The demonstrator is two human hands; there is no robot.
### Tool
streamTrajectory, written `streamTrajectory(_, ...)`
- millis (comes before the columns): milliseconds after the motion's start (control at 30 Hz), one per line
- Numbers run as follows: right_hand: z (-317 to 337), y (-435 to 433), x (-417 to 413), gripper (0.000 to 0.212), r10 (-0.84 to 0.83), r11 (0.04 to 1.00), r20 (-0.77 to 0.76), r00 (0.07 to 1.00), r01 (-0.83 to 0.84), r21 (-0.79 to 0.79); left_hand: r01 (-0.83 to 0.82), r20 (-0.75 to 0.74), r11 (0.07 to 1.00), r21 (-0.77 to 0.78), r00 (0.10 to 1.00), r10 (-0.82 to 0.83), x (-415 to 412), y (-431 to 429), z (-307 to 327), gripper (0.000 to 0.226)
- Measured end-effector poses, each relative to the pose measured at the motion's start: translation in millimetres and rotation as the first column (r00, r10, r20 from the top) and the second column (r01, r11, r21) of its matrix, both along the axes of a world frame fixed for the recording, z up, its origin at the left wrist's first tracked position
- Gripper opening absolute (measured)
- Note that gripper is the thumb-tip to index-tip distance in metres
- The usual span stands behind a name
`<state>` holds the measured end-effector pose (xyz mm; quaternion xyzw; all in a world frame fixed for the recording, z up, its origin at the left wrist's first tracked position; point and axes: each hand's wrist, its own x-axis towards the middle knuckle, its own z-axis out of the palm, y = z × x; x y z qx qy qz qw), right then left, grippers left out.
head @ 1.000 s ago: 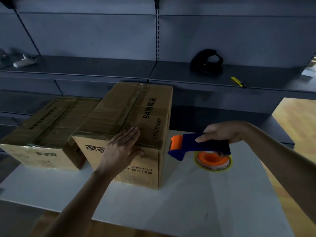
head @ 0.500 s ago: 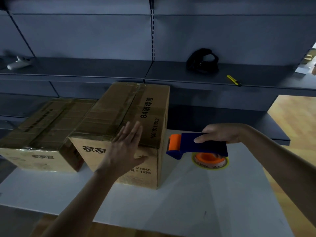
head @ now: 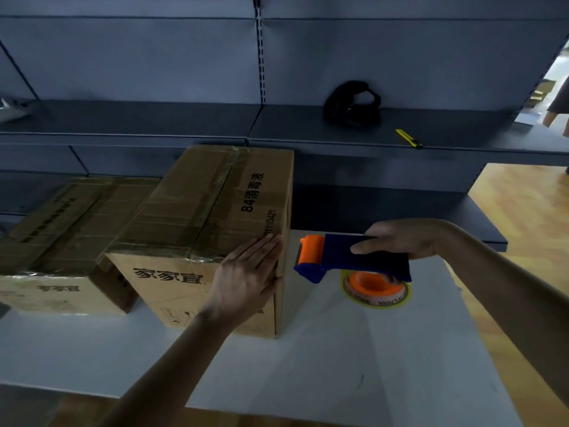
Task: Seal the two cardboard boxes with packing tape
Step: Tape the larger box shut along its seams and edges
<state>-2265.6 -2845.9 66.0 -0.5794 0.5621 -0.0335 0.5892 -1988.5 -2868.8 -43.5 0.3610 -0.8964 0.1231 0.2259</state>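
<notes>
1. Two cardboard cartons on the white table (head: 308, 365): the taller box (head: 215, 211), with the lower box (head: 70, 229) just beside it at its 9 o'clock.
2. The left hand (head: 246, 278) lies flat, fingers straight, on the taller box's near right corner.
3. The right hand (head: 400, 238) is wrapped round the blue-and-orange tape dispenser (head: 363, 257), held at that box's 3 o'clock, just beside it.
4. Over at 1 o'clock, a yellow utility knife (head: 408, 139) is on the shelf (head: 184, 118).

Brown boxes (head: 212, 208) with black print; blue dispenser (head: 354, 257), orange roller (head: 311, 249); white counter (head: 338, 365); yellow knife (head: 409, 139) above the dispenser.
</notes>
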Motion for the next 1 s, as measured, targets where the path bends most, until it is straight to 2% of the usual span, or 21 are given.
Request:
streamTrajectory(300,0.3,-3.3,-1.4,0.032,0.007,0.999,0.013,1.000,-0.006,-0.044,-0.009,0.008,0.999,-0.031,1.000,0.010,2.3,1.5,4.3,0.056)
streamTrajectory(533,-4.4,-5.5,-6.7,0.068,0.032,0.998,0.008,0.999,-0.032,-0.058,-0.005,0.016,0.998,-0.061,1.000,0.006,3.3,2.6,3.2,0.063)
streamTrajectory(833,-6.5,-5.8,-11.7,0.073,0.035,0.997,-0.005,0.999,-0.035,-0.073,0.015,-0.010,0.999,-0.032,1.000,-0.015,4.4,2.2,4.0,0.065)
streamTrajectory(1000,-2.0,0.8,-27.3,0.078,0.005,0.998,-0.021,1.000,-0.007,-0.070,0.006,-0.008,1.000,0.028,1.000,-0.005,3.3,0.0,4.0,0.055)
